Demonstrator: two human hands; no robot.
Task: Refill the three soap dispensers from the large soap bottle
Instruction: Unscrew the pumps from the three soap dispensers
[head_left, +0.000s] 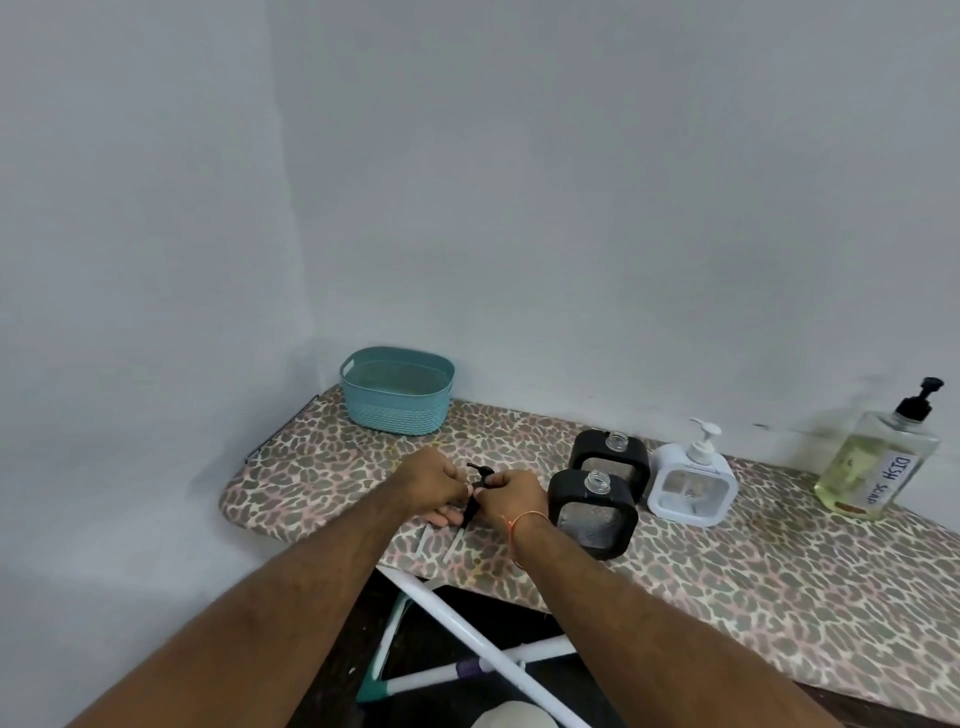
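both hands meet over the board (727, 587) and pinch black pump heads: the right hand (511, 493) has its fingers curled round one pump (480, 475), and the left hand (434, 480) pinches at the same cluster – a second black piece (470, 509) hangs between them, though i cannot tell which hand carries it. two clear tubes (454, 543) trail down onto the leopard-print cover. just right of the hands stand two black dispensers, near (592, 512) and far (608, 457), both with open threaded necks. beside them sits the white dispenser (691, 483), its pump on. further right – near the wall – stands the big bottle (878, 462) of yellowish soap, labelled dish soap, black pump fitted. a teal basket (397, 389) sits at the board's far left corner.
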